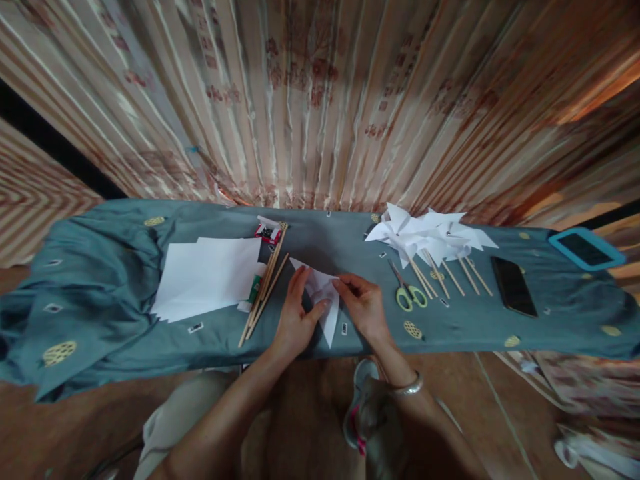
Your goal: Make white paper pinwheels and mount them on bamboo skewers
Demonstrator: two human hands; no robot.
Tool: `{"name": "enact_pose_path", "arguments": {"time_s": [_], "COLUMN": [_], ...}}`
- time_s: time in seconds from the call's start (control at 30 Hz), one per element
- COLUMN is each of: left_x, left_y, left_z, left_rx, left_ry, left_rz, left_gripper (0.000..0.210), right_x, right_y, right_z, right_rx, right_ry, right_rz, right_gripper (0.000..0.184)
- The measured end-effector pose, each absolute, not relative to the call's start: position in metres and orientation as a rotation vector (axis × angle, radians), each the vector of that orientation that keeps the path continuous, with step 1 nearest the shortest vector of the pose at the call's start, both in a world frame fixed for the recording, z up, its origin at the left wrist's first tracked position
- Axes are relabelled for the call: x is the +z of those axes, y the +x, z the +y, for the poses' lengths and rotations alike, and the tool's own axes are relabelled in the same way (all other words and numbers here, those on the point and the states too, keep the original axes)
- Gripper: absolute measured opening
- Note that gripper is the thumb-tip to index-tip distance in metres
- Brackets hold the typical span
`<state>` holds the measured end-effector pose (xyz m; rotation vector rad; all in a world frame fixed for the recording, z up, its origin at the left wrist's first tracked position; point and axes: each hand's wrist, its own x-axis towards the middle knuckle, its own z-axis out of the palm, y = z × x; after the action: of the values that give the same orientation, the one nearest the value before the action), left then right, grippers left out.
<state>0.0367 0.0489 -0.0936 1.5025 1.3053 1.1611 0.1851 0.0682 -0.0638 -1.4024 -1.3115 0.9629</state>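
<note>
Near the middle of the counter's [357, 237] front edge, the right hand [364, 305] pinches the paper's [330, 303] right side between its fingers. The left hand's [295, 317] thumb and index stand apart, touching the paper; I cannot tell whether they grip it. Sticks [269, 296], a tube [255, 288] and sheets [207, 277] lie left, scissors [407, 289] and a phone [515, 287] right. Toward the back edge are a box [269, 231] and pinwheels [431, 233], with a tablet [586, 249] at the far right corner. Beyond hangs a curtain [320, 120].
</note>
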Motion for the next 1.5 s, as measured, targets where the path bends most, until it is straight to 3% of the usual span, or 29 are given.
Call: {"name": "enact_pose_path", "arguments": {"time_s": [0.37, 0.77, 1.1, 1.23, 1.5], "left_x": [-0.089, -0.066, -0.054, -0.053, -0.05], "left_y": [0.034, 0.031, 0.03, 0.024, 0.015], "left_z": [0.051, 0.045, 0.043, 0.041, 0.046], "left_rx": [1.291, 1.275, 1.222, 1.134, 1.085], "left_ry": [1.044, 0.363, 0.346, 0.388, 0.503], "left_rz": [1.124, 0.935, 0.817, 0.839, 0.94], "left_gripper": [0.064, 0.062, 0.062, 0.077, 0.075], "right_x": [-0.058, -0.061, -0.061, -0.056, -0.08], "right_y": [0.173, 0.15, 0.161, 0.185, 0.22], "right_z": [0.064, 0.057, 0.057, 0.066, 0.088], "right_rx": [1.04, 1.296, 1.526, 1.436, 0.992], "right_ry": [-1.343, -1.228, -1.115, -1.15, -1.417], "right_rz": [-1.328, -1.123, -0.709, -0.672, -1.069], "right_gripper": [0.019, 0.029, 0.038, 0.039, 0.044]}}
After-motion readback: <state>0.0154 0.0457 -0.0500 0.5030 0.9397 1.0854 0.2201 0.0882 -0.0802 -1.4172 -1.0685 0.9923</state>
